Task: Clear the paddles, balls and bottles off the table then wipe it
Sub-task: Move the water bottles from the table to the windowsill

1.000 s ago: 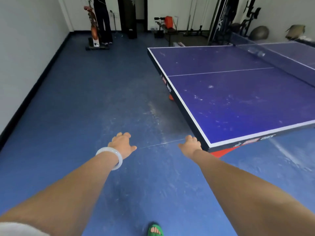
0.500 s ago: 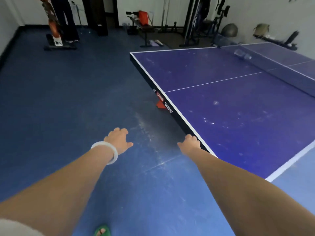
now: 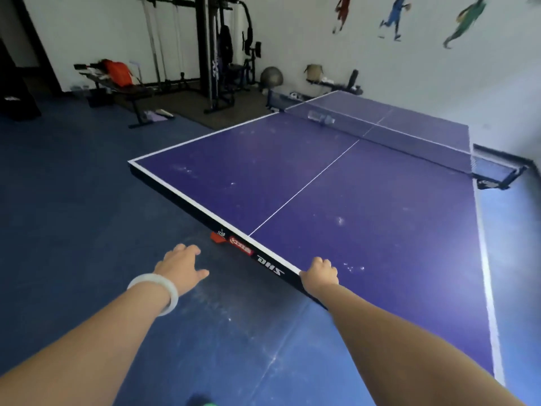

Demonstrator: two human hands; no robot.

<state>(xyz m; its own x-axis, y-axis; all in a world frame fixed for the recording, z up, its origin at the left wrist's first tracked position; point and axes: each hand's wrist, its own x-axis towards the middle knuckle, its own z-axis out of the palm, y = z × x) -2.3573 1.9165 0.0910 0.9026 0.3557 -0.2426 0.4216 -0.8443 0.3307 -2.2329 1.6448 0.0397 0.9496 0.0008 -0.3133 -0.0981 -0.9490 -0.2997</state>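
A clear plastic bottle (image 3: pixel 320 117) lay by the net (image 3: pixel 409 142) on the blue worktop (image 3: pixel 366 215), upper centre. Clearing looked unfinished; reaching it meant walking round. The left hand (image 3: pixel 180 266) hung open, and the right hand (image 3: pixel 319 273) was loosely curled and empty at the near edge.

Purple table (image 3: pixel 366 200), white lines; white bracelet (image 3: pixel 164 288).

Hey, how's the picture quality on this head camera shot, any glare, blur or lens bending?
Head view: the wide lens stretches both forearms toward the bottom corners; pale glare washes the right side of the table; the bottle by the net is soft, its details unreadable; the wall figures are smeared; the room's left side is dim.
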